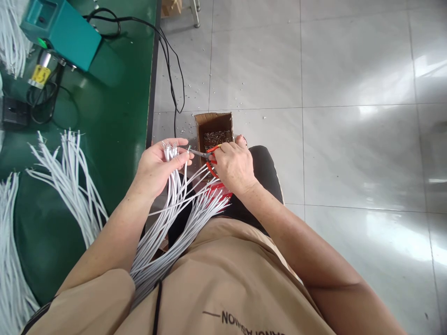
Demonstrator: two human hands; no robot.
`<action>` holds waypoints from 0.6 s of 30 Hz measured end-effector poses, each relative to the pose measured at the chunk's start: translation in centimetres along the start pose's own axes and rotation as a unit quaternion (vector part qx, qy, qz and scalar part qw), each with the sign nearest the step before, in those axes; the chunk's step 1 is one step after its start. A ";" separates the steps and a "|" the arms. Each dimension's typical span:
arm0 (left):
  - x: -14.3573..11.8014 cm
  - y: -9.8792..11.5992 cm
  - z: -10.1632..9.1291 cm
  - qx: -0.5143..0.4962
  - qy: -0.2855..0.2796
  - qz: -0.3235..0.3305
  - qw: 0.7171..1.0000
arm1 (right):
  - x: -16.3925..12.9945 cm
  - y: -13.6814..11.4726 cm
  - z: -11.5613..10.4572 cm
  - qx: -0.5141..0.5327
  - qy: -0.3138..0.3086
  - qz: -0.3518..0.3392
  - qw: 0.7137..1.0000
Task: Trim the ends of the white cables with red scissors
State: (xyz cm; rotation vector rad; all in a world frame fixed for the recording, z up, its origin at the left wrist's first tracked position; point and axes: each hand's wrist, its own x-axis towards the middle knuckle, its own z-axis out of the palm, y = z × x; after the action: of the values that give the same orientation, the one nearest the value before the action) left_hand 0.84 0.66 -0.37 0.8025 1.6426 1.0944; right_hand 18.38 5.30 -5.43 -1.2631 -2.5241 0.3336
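Note:
My left hand (159, 165) grips a bundle of white cables (174, 204) near their upper ends, and the cables trail down across my lap. My right hand (233, 165) holds red-handled scissors (204, 153), whose metal blades point left and touch the cable tips by my left thumb. Right behind both hands, an open cardboard box (213, 122) of small dark offcuts stands on the floor.
A green workbench (115, 107) lies to my left, with loose white cables (70, 172) spread on it. A teal machine (61, 30) with black cords sits at its back. Grey floor tiles (331, 139), strewn with small clippings near the box, fill the right.

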 end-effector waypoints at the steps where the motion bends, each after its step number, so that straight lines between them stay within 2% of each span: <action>1: 0.0 0.0 0.0 0.003 0.001 0.002 1.000 | 0.0 0.1 0.0 -0.001 0.000 0.000 1.000; 9: 0.1 -0.3 0.0 0.003 0.006 0.007 1.000 | -0.1 0.3 0.2 0.054 -0.037 0.014 0.998; 13: 0.1 -0.3 0.1 0.003 0.011 0.019 1.000 | 0.2 -0.1 0.3 0.131 -0.070 0.060 0.987; 15: 0.0 -0.3 0.2 0.008 0.009 0.021 1.000 | 0.4 -0.2 0.0 0.240 -0.082 0.125 0.959; 16: 0.0 -0.3 0.2 0.010 0.008 0.022 1.000 | 0.6 -0.3 -0.2 0.314 -0.083 0.158 0.932; 18: 0.0 -0.3 0.3 0.012 0.008 0.026 1.000 | 1.0 -0.4 -0.6 0.467 -0.075 0.207 0.857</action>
State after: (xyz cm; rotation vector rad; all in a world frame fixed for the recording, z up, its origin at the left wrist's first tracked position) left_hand 1.11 0.64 -0.67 0.8590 1.6595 1.1210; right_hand 17.72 5.92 -4.53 -1.3125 -1.6896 1.5666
